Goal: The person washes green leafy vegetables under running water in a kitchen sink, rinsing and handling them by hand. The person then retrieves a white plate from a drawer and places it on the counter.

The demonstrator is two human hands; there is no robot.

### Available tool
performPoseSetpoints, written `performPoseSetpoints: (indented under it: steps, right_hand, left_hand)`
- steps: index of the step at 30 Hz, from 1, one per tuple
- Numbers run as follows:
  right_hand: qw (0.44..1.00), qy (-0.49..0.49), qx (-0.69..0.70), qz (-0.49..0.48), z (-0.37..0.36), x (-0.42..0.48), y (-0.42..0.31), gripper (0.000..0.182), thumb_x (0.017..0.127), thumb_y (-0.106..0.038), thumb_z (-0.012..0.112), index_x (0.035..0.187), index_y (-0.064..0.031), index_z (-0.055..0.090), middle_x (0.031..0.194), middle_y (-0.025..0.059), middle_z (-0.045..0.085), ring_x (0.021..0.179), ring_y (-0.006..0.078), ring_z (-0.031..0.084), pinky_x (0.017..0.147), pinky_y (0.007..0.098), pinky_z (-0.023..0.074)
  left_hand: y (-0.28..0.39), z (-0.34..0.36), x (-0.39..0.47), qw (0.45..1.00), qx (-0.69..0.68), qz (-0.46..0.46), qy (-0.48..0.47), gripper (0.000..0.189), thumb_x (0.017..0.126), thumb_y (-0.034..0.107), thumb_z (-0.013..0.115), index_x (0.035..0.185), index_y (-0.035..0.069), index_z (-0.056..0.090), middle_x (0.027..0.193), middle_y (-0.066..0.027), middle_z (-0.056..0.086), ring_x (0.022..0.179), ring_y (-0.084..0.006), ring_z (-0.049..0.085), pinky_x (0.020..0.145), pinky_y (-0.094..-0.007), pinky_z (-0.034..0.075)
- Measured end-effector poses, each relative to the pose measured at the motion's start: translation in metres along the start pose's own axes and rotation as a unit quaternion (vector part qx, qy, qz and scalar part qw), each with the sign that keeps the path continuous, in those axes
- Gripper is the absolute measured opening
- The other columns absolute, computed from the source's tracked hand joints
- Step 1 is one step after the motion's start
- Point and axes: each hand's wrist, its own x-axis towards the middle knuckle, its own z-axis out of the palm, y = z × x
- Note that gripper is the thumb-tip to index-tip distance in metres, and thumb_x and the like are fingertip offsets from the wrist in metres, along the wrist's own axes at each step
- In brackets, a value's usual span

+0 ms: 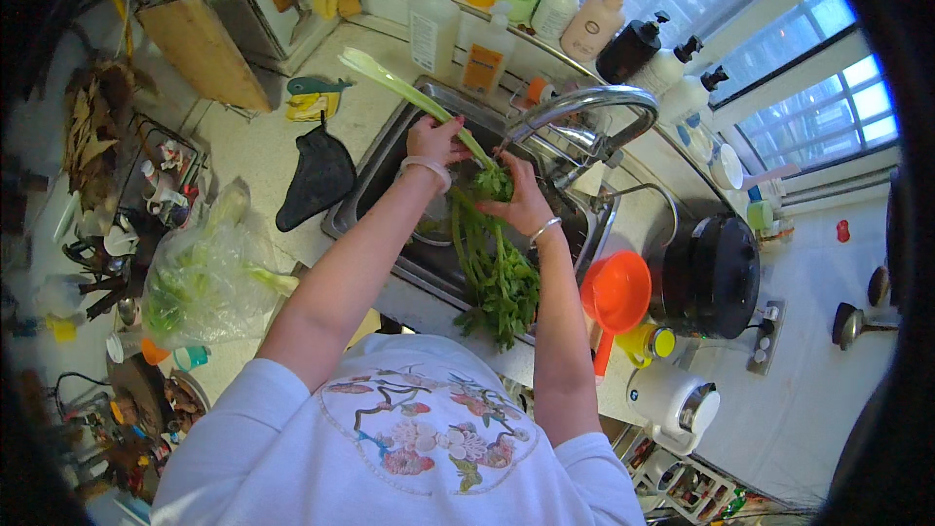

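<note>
My left hand (432, 143) is closed around a pale green celery stalk (394, 84), whose cut end points up and left past the sink's far-left rim. My right hand (520, 188) grips the stalk's leafy end (494, 181), just beneath the chrome faucet (584, 98). More celery stems with dark green leaves (504, 285) hang below my right hand, over the near edge of the stainless steel sink (350, 208). Whether these stems belong to the same stalk I cannot tell. Part of the sink's basin is hidden by my hands and the leaves.
Left of the sink lie a black cloth mitt (318, 175) and a clear plastic bag (212, 285) of greens. On the right are an orange ladle (617, 292), a black pot (705, 274) and a white kettle (668, 405). Pump bottles (592, 25) line the windowsill.
</note>
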Motion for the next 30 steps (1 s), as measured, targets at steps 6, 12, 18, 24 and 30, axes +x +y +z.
performPoseSetpoints:
  steps: [6, 12, 18, 24, 30]
  right_hand:
    - [0.985, 0.083, 0.119, 0.091, 0.008, 0.0, 0.021, 0.031, 0.076, -0.016, 0.067, 0.102, -0.0026, 0.058, 0.085, 0.0119, 0.061, 0.08, 0.0236, 0.058, 0.074, 0.0295, 0.0444]
    - [0.991, 0.044, 0.058, 0.115, 0.007, 0.016, -0.004, 0.022, 0.081, -0.018, 0.062, 0.093, -0.0001, 0.06, 0.077, 0.0134, 0.061, 0.067, 0.0174, 0.055, 0.064, 0.0294, 0.0436]
    - [0.988, 0.028, 0.121, 0.095, 0.007, 0.012, -0.005, 0.022, 0.078, -0.014, 0.061, 0.097, -0.0014, 0.062, 0.076, 0.0091, 0.062, 0.068, 0.0136, 0.055, 0.064, 0.0267, 0.0438]
    - [0.988, -0.025, 0.133, 0.075, 0.013, 0.025, 0.02, 0.029, 0.073, -0.004, 0.061, 0.102, -0.0014, 0.06, 0.09, 0.0082, 0.063, 0.081, 0.0135, 0.056, 0.073, 0.0262, 0.0443]
    - [0.989, -0.005, 0.14, 0.043, 0.015, 0.018, 0.006, 0.035, 0.071, 0.002, 0.056, 0.106, -0.0004, 0.054, 0.098, 0.0029, 0.056, 0.09, 0.0097, 0.051, 0.08, 0.0231, 0.0414]
  left_hand:
    - [-0.002, -0.003, -0.004, 0.999, -0.007, -0.022, -0.025, 0.013, 0.086, 0.01, 0.056, 0.098, 0.006, 0.051, 0.085, -0.0115, 0.062, 0.075, -0.0244, 0.065, 0.064, -0.0395, 0.056]
    - [-0.021, 0.007, -0.017, 0.999, 0.023, -0.008, -0.033, 0.019, 0.08, 0.001, 0.06, 0.095, 0.004, 0.049, 0.087, -0.0092, 0.061, 0.073, -0.0231, 0.064, 0.06, -0.0392, 0.057]
    - [-0.011, -0.002, -0.006, 0.993, 0.087, 0.07, -0.024, 0.014, 0.08, 0.0, 0.059, 0.092, 0.001, 0.051, 0.088, -0.0081, 0.063, 0.074, -0.0197, 0.064, 0.061, -0.036, 0.056]
    - [-0.027, -0.005, -0.007, 0.988, 0.134, 0.001, -0.075, 0.004, 0.083, 0.008, 0.059, 0.085, 0.005, 0.061, 0.088, -0.0027, 0.063, 0.076, -0.0124, 0.06, 0.066, -0.0272, 0.049]
    - [-0.02, -0.006, -0.013, 0.995, 0.076, -0.016, -0.057, 0.012, 0.081, 0.006, 0.061, 0.092, 0.006, 0.058, 0.089, -0.0027, 0.064, 0.079, -0.0134, 0.061, 0.066, -0.0285, 0.05]
